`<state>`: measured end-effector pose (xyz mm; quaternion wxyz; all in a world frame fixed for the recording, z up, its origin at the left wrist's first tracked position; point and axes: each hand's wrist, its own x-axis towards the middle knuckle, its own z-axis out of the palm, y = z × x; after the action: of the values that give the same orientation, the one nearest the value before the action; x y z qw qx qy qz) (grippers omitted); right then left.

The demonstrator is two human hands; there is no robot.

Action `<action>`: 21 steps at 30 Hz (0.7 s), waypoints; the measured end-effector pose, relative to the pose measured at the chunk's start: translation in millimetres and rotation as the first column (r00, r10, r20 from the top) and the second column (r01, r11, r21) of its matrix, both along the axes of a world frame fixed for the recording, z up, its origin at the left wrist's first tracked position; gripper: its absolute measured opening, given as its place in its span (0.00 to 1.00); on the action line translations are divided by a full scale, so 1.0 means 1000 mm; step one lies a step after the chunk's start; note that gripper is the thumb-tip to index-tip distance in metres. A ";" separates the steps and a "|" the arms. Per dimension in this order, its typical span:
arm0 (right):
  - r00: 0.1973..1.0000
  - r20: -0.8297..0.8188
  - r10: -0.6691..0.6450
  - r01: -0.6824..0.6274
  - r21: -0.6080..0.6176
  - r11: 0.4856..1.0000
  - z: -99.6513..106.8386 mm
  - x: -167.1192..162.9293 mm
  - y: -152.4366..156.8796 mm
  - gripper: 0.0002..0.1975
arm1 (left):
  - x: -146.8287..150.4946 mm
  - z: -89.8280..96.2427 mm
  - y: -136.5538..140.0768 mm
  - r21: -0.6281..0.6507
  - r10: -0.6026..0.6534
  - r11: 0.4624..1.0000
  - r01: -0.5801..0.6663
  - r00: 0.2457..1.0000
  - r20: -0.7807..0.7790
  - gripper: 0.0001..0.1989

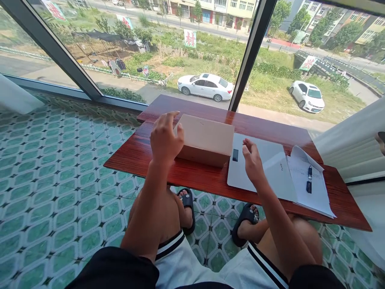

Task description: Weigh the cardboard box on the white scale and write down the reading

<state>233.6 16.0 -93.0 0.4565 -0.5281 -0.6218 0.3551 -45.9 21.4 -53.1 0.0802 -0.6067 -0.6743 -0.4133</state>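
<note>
Closed cardboard box (207,134) set on glossy red-brown bench (132,152) — flanked by left hand (165,138) and right hand (253,160), both unclenched, nothing grasped.

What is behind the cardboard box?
Behind the box: a strip of reddish-brown wood surface, then the window, with a white car outside. Anything low against its far side is hidden.
</note>
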 end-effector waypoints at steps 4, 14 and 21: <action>0.997 -0.015 0.073 -0.073 -0.021 0.997 -0.003 -0.009 -0.014 0.38 | 0.000 -0.003 0.002 -0.120 0.059 0.991 -0.056 0.998 0.026 0.22; 0.975 -0.093 0.200 -0.210 -0.116 0.971 -0.012 -0.014 -0.029 0.39 | -0.014 -0.024 0.010 -0.286 0.164 0.947 -0.143 0.985 0.050 0.21; 0.949 -0.151 0.275 -0.291 -0.092 0.952 -0.005 -0.023 -0.030 0.37 | -0.007 -0.016 0.007 -0.346 0.240 0.914 -0.210 0.970 0.045 0.24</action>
<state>210.5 -14.0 -98.0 0.4117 -0.4329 -0.6372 0.4869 -52.4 28.5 -69.4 -0.0076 -0.5113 -0.8034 -0.3051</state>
